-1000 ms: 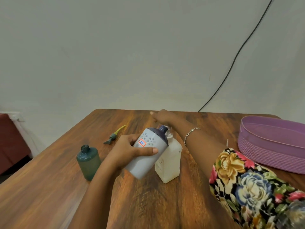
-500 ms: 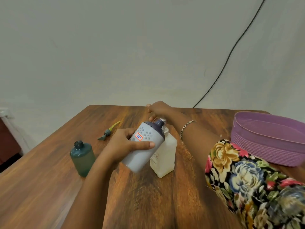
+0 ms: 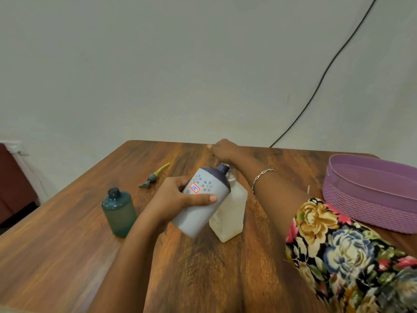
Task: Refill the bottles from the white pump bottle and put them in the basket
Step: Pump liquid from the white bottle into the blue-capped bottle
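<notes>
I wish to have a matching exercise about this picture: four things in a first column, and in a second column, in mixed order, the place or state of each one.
Column one
1. teal bottle
2. grey bottle
3. white pump bottle
4. purple basket

Column two
A. on the table, far right
B. held tilted in the left hand
C. upright, without cap, on the left
D. upright, beneath the right hand

Pairs: 1-C, 2-B, 3-D, 4-A
</notes>
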